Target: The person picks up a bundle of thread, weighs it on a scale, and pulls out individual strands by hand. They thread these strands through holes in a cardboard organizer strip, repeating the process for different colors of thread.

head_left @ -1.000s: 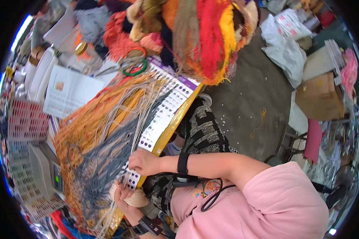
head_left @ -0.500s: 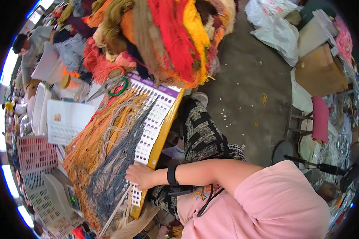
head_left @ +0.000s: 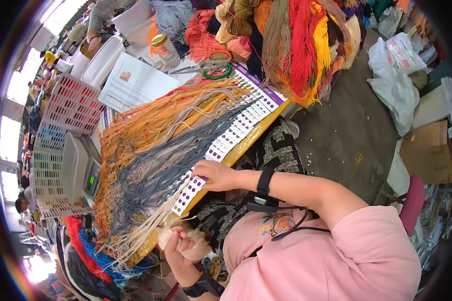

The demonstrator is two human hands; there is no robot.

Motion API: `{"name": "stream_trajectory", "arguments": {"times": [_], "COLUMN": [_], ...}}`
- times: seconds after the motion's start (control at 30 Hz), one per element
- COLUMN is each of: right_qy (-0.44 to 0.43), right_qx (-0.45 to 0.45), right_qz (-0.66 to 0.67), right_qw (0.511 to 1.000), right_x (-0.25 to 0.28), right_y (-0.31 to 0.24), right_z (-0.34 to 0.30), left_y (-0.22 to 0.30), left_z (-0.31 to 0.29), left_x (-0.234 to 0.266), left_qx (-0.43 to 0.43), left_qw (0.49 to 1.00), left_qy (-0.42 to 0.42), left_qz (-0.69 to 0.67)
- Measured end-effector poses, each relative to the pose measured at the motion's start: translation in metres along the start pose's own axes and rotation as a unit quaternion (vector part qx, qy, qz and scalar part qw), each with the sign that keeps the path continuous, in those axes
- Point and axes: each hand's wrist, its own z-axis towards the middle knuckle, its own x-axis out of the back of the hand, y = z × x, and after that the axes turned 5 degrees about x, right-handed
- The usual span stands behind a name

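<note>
A long white hole-punched card (head_left: 243, 123) with a purple end lies along the near edge of the table. Hanks of orange thread (head_left: 150, 115) and grey-blue thread (head_left: 171, 150) hang from its holes and spread leftward. My right hand (head_left: 213, 175) is closed on the card's lower part, fingers bent over it; the fingertips are partly hidden. Cream threads (head_left: 153, 215) run from the card just below that hand. Below the table edge, my left hand (head_left: 181, 246) curls round a bundle of cream yarn (head_left: 198, 246).
Scissors (head_left: 217, 70) with red and green handles lie beyond the card's purple end. A large heap of coloured yarn (head_left: 301, 45) is at the top. A printed sheet (head_left: 128, 83), a colour chart (head_left: 68, 115) and a scale (head_left: 91, 175) stand on the far side. A co-worker (head_left: 103, 17) is at the upper left.
My left hand has come into view holding cream yarn. My right hand stays at the card's lower part. The view has shifted, so the table appears further right and turned.
</note>
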Motion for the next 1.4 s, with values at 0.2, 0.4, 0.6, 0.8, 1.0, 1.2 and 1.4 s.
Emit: {"name": "stream_trajectory", "arguments": {"times": [0.2, 0.4, 0.6, 0.8, 1.0, 1.2, 1.4], "right_qy": [-0.006, -0.044, -0.062, -0.062, -0.069, -0.064, -0.064], "right_qx": [0.030, 0.012, -0.007, -0.017, -0.005, 0.001, -0.003], "right_qz": [-0.033, -0.038, -0.054, -0.066, -0.074, -0.085, -0.086], "right_qw": [0.999, 0.998, 0.997, 0.996, 0.995, 0.994, 0.994], "right_x": [0.001, 0.004, 0.001, -0.001, 0.000, -0.001, -0.001], "right_y": [-0.006, -0.004, -0.006, -0.008, -0.009, -0.009, -0.008], "right_z": [-0.013, -0.011, -0.012, -0.011, -0.009, -0.008, -0.009], "left_y": [-0.014, -0.021, -0.027, -0.021, -0.023, -0.025, -0.025], "left_z": [-0.001, -0.009, -0.007, -0.006, -0.008, -0.012, -0.014], "left_x": [0.022, 0.031, 0.027, 0.029, 0.034, 0.038, 0.038], "left_qx": [0.020, 0.015, 0.025, 0.025, 0.022, 0.012, 0.012], "left_qw": [0.996, 0.996, 0.998, 0.999, 0.998, 0.998, 0.997], "left_qy": [-0.072, -0.058, -0.036, -0.005, -0.015, -0.011, -0.018], "left_qz": [-0.042, -0.066, -0.052, -0.036, -0.060, -0.068, -0.079]}}
